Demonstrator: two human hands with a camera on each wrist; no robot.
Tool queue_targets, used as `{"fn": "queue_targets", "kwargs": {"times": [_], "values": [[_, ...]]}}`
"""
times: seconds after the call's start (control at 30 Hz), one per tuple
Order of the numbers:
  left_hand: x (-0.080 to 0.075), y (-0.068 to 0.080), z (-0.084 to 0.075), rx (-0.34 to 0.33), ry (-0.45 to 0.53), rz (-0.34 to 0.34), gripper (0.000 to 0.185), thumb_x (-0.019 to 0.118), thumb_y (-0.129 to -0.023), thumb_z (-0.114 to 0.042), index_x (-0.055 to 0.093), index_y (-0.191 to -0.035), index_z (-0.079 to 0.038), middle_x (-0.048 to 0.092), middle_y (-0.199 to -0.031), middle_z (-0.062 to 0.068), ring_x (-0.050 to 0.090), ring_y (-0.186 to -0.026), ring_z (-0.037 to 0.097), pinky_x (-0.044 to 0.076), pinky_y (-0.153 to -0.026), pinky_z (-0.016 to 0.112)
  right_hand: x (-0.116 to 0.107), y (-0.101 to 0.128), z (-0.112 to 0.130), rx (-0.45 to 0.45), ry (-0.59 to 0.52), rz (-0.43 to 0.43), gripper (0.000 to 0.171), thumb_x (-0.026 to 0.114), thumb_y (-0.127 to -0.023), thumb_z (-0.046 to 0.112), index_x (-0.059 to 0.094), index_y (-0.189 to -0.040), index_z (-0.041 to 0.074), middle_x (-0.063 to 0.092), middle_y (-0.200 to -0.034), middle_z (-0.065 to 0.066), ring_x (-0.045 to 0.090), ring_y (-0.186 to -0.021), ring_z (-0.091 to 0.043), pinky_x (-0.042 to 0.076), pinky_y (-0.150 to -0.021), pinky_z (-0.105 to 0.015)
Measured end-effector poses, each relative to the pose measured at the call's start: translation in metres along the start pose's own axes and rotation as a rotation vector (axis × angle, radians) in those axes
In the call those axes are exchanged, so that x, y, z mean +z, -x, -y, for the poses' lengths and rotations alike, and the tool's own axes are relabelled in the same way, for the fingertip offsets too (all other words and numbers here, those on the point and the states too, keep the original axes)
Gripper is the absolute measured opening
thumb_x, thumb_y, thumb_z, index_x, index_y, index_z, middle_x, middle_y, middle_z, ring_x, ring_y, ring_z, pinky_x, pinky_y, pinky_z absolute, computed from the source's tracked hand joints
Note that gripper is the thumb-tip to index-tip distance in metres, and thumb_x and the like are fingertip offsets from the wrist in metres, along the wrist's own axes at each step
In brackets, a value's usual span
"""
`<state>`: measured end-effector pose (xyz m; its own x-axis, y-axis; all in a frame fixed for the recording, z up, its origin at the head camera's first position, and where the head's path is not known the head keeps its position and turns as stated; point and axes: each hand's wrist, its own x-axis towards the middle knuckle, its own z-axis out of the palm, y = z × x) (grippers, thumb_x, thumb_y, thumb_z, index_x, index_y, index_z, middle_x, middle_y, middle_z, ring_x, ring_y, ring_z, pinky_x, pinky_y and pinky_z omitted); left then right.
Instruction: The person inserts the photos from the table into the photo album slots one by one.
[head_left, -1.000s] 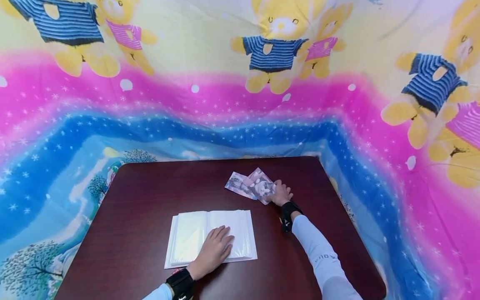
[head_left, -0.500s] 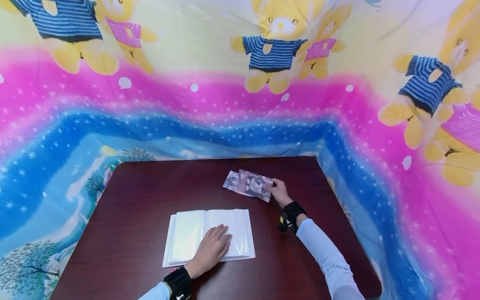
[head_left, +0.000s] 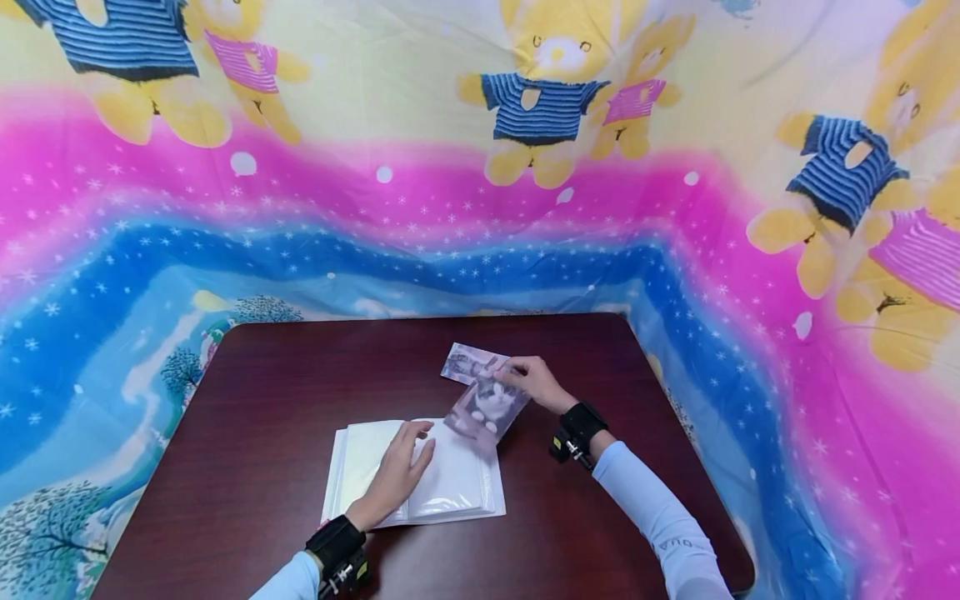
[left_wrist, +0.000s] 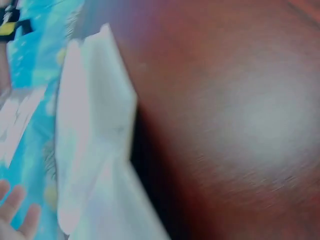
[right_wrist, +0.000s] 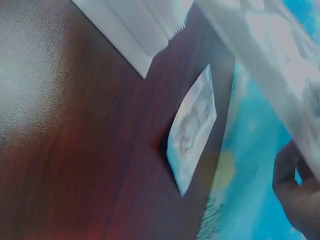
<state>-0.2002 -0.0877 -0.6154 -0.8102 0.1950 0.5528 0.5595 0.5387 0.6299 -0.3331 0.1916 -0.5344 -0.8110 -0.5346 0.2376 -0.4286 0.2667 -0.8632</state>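
A photo album [head_left: 450,492] lies spread wide on the table, its pages white with clear sleeves. My left hand [head_left: 393,475] is over the middle of it, fingers loosely extended and holding nothing. Between thumb and fingers, my right hand [head_left: 536,382] pinches a photo print [head_left: 487,408] by its upper corner; the print hangs tilted over the album's upper right corner and shows a dark-and-light picture. Behind it, a second photo print [head_left: 468,362] lies on the table, partly covered in the head view. The right wrist view shows that second print [right_wrist: 192,130] bowed, with raised edges.
The dark wooden table [head_left: 285,375] has rounded corners. A printed cloth with teddy bears [head_left: 540,108] hangs round its back and sides. Each wrist wears a black camera strap [head_left: 581,425].
My right hand has lifted the upper photo print off the other one and carried it left and nearer, over the album. My left hand has risen from the right page and shifted left.
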Motion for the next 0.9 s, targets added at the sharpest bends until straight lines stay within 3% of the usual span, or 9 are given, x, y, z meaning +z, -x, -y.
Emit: {"fn": "queue_targets", "kwargs": {"times": [0.13, 0.23, 0.3, 0.4, 0.57, 0.7, 0.83, 0.87, 0.9], "values": [[-0.010, -0.008, -0.001, -0.132, 0.213, 0.105, 0.035, 0.065, -0.096, -0.008, 0.056, -0.127, 0.005, 0.065, -0.104, 0.010, 0.066, -0.089, 0.022, 0.055, -0.073, 0.036, 0.013, -0.003, -0.004, -0.010, 0.026, 0.162, 0.012, 0.067, -0.095, 0.014, 0.070, -0.086, 0.007, 0.035, -0.062, 0.001, 0.031, -0.055, -0.013, 0.030, -0.057, -0.028], [-0.014, -0.010, -0.002, -0.207, 0.379, 0.233, 0.040, 0.066, -0.095, -0.010, 0.054, -0.130, 0.005, 0.068, -0.100, 0.010, 0.068, -0.083, 0.020, 0.055, -0.070, 0.030, 0.024, -0.006, 0.001, 0.009, 0.012, 0.238, 0.010, 0.070, -0.094, 0.017, 0.072, -0.086, 0.010, 0.046, -0.063, 0.003, 0.035, -0.055, -0.012, 0.032, -0.057, -0.027], [-0.014, -0.010, -0.003, -0.235, 0.444, 0.297, 0.042, 0.067, -0.095, -0.010, 0.054, -0.132, 0.004, 0.068, -0.100, 0.013, 0.069, -0.080, 0.019, 0.055, -0.068, 0.028, 0.030, -0.007, 0.004, 0.009, 0.006, 0.269, 0.008, 0.071, -0.093, 0.017, 0.075, -0.089, 0.011, 0.055, -0.067, 0.002, 0.039, -0.056, -0.011, 0.034, -0.057, -0.026], [-0.012, -0.009, -0.005, -0.237, 0.483, 0.330, 0.042, 0.069, -0.093, -0.005, 0.054, -0.130, 0.004, 0.068, -0.097, 0.017, 0.069, -0.076, 0.019, 0.054, -0.065, 0.025, 0.039, -0.010, 0.007, 0.009, -0.010, 0.299, 0.007, 0.071, -0.092, 0.015, 0.076, -0.093, 0.011, 0.062, -0.070, 0.000, 0.041, -0.056, -0.009, 0.035, -0.056, -0.024], [-0.016, -0.010, -0.015, -0.230, 0.467, 0.305, 0.038, 0.066, -0.090, 0.007, 0.052, -0.125, 0.013, 0.066, -0.088, 0.023, 0.069, -0.070, 0.028, 0.054, -0.061, 0.025, 0.049, -0.012, 0.008, -0.003, -0.036, 0.331, 0.008, 0.071, -0.092, 0.014, 0.076, -0.096, 0.008, 0.065, -0.074, -0.004, 0.044, -0.057, -0.009, 0.037, -0.057, -0.024], [-0.030, -0.016, -0.031, -0.261, 0.456, 0.276, 0.036, 0.065, -0.090, 0.010, 0.052, -0.122, 0.017, 0.064, -0.087, 0.027, 0.068, -0.070, 0.037, 0.055, -0.062, 0.027, 0.052, -0.011, 0.008, 0.027, -0.058, 0.316, 0.015, 0.070, -0.093, 0.014, 0.073, -0.107, 0.008, 0.069, -0.091, -0.003, 0.058, -0.071, -0.011, 0.046, -0.065, -0.026], [-0.038, -0.018, -0.038, -0.271, 0.417, 0.191, 0.036, 0.066, -0.088, 0.011, 0.053, -0.121, 0.017, 0.065, -0.085, 0.026, 0.067, -0.069, 0.039, 0.054, -0.061, 0.029, 0.052, -0.008, 0.007, 0.095, -0.137, 0.264, 0.027, 0.065, -0.097, 0.014, 0.065, -0.123, 0.007, 0.065, -0.114, -0.005, 0.064, -0.094, -0.016, 0.052, -0.078, -0.032], [-0.040, -0.019, -0.038, -0.277, 0.395, 0.164, 0.036, 0.067, -0.087, 0.011, 0.054, -0.120, 0.016, 0.065, -0.084, 0.025, 0.067, -0.069, 0.039, 0.054, -0.061, 0.028, 0.053, -0.007, 0.005, 0.135, -0.166, 0.244, 0.033, 0.064, -0.097, 0.013, 0.061, -0.129, 0.005, 0.064, -0.114, -0.005, 0.064, -0.096, -0.019, 0.052, -0.079, -0.035], [-0.040, -0.019, -0.037, -0.284, 0.380, 0.132, 0.036, 0.068, -0.086, 0.011, 0.055, -0.119, 0.016, 0.065, -0.084, 0.024, 0.067, -0.068, 0.038, 0.053, -0.061, 0.028, 0.054, -0.005, 0.004, 0.168, -0.206, 0.226, 0.028, 0.063, -0.098, 0.012, 0.060, -0.124, 0.002, 0.064, -0.109, -0.006, 0.063, -0.093, -0.026, 0.052, -0.078, -0.036]]}}
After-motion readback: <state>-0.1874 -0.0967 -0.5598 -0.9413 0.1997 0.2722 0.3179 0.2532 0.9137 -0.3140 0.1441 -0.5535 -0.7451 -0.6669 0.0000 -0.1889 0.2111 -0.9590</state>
